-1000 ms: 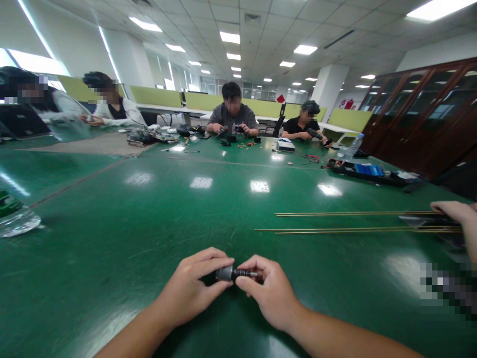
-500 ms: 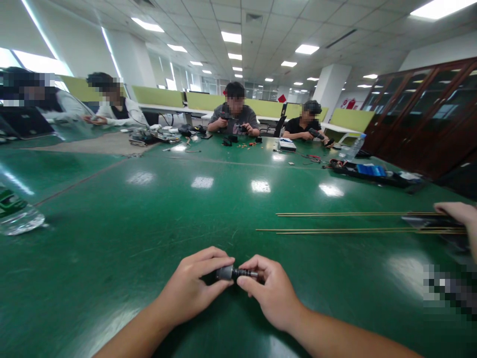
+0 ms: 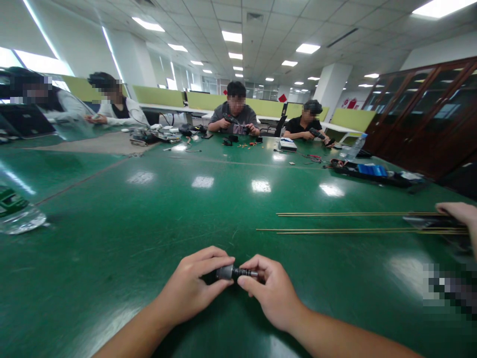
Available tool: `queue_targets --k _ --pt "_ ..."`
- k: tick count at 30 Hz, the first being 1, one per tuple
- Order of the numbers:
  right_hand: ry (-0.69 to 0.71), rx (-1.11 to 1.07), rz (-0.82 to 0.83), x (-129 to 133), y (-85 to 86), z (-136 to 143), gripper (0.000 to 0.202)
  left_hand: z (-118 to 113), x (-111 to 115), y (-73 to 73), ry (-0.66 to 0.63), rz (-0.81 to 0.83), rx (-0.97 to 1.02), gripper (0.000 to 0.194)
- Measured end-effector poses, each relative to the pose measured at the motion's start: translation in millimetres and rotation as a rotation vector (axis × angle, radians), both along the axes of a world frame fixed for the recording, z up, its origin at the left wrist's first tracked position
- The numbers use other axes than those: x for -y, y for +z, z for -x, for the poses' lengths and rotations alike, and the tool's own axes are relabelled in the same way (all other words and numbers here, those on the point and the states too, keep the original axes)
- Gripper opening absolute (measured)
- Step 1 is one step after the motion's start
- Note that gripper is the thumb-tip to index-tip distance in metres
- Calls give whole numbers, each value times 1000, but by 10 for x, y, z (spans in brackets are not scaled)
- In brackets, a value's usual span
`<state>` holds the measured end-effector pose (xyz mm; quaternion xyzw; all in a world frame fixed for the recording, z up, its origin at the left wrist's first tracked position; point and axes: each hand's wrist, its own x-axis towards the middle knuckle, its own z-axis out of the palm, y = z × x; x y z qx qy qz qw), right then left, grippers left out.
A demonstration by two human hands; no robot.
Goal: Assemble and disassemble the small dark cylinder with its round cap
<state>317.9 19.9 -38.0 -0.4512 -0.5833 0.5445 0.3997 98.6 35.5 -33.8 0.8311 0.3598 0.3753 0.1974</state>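
Near the table's front edge I hold a small dark grey cylindrical part with a black ribbed shaft and a silver tip. The part lies sideways, its shaft pointing right. My left hand is closed round the wide grey body, thumb below and fingers above. My right hand pinches the shaft end between thumb and fingers. Its other fingers are curled behind and partly hidden. The exact kind of the part cannot be made out.
Thin brass-coloured rods lie at right, near another person's hand. A water bottle stands at left. Across the green table, a co-worker holds a power drill. Blue items sit in a black tray at far right.
My hands and the grey part look the same as before. Across the table, the co-worker's drill has turned and now shows more from the side.
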Motion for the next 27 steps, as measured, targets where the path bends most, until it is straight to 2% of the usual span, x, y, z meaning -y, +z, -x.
queue_targets --k 27 --pt "2 -17 18 -18 -75 -5 18 13 -12 -20 -3 -11 -1 32"
